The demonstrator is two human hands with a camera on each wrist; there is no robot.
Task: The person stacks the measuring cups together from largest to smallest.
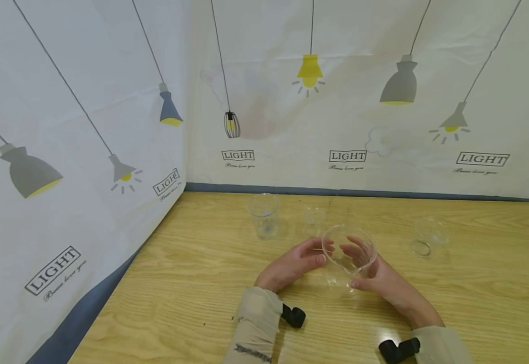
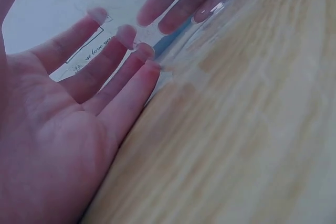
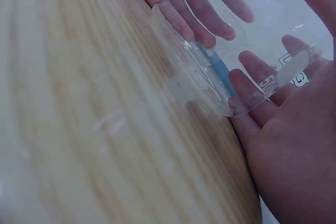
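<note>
Beaker [image 1: 347, 264]: clear, wide-mouthed, with white printed marks; it sits between the two hands, to the right of the left hand and to the left of the right hand.
Beaker's long axis: roughly upright, mouth up, crossing the line from palm to palm; the pouring lip faces the person, near the right thumb.
Left hand [image 1: 297, 262]: lightly curved on the left wall of the glass, fingers along the far side, thumb on the near side.
Right hand [image 1: 381, 279]: clamped round the right wall, fingers passing behind and seen through the glass, thumb in front.
Nearer hand: the right, judging by how much of the glass it wraps; the left meets mainly the side.
Base over bench [image 1: 178, 283]: low between the hands; whether it touches the wood I cannot tell.
Tall glass [image 1: 264, 218]: beyond the left hand and a little to its left, apart from the fingers.
Small glass [image 1: 314, 217]: just beyond the left fingertips.
Outlying glass [image 1: 429, 233]: beyond the right hand and off to its right.
Wall sheet [image 1: 273, 76]: past both hands, printed with hanging lamps.
</note>
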